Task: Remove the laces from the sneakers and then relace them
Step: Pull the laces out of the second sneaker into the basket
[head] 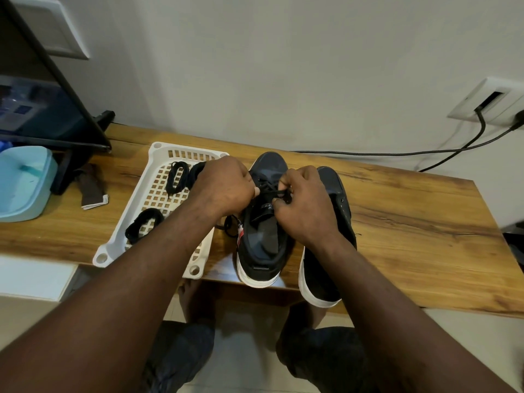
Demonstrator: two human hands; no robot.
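Observation:
Two dark sneakers with white soles stand side by side on the wooden table, toes away from me. Over the left sneaker [262,236] both hands work a black lace [270,190] threaded across its upper eyelets. My left hand [224,185] is curled at the shoe's left side, holding one end of the lace. My right hand [303,199] pinches the other end between thumb and fingers. The right sneaker [337,191] is partly hidden under my right wrist. A loose loop of lace [231,225] lies beside the left shoe.
A white perforated tray [158,157] left of the shoes holds bundled black laces [177,175]. A light blue container [24,182] and a monitor stand [71,165] are at the far left. Black cables [425,153] run along the wall. The table's front edge is close to my knees.

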